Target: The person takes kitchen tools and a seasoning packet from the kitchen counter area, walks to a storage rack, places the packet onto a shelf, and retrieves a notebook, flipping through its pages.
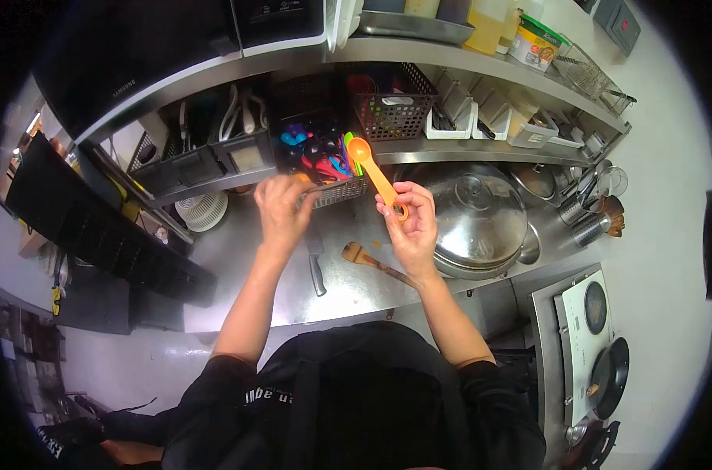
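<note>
My right hand [412, 227] holds an orange measuring spoon [381, 182] by its handle, bowl up and away from me. A ring or loop of the same orange shows between the fingers. My left hand [284, 215], slightly blurred, has its fingers curled at the near left corner of a dark perforated basket [342, 193]. The thumb lies outside the rim. The basket leans out over the shelf edge and holds colourful measuring spoons [328, 160] in red, blue, purple and green. Part of something orange shows beside my left fingertips.
On the steel counter [246, 290] lie a knife [317, 270] and a wooden spatula [364, 257]. A large lidded pot [481, 223] stands right of my right hand. Black bins [246, 153] and white containers [450, 117] line the shelf. An induction hob [583, 345] is at right.
</note>
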Demonstrator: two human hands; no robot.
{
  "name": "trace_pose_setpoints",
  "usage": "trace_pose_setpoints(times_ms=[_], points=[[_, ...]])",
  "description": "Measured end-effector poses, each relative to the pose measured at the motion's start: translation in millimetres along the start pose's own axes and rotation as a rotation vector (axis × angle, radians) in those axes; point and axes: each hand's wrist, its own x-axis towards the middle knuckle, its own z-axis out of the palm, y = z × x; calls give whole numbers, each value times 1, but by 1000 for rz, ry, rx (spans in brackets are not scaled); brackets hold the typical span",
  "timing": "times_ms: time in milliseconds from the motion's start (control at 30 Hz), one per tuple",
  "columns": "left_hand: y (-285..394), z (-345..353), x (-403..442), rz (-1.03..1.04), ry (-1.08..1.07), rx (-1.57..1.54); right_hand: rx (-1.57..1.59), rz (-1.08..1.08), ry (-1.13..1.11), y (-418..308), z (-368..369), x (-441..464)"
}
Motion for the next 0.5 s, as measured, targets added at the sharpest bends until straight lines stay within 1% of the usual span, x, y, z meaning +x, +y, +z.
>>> trace_pose_setpoints(times_ms=[100,167,267,333,367,400,433,500], points=[[-5,3,5,-14,1,18,-1,11,-4,1,0,-1],[-8,7,9,-24,4,26,57,44,53,3,2,-1],[-18,16,21,-56,-5,66,60,49,60,-1,3,-1],[-31,27,35,3,73,172,73,45,83,1,3,-3],[-40,33,41,9,71,228,79,48,67,0,3,-4],[-49,40,48,9,69,288,-2,86,62,-3,1,-4],[-57,46,56,2,52,377,26,115,74,-3,0,-6],[-66,54,67,-36,-10,518,100,269,103,-2,-5,-13]])
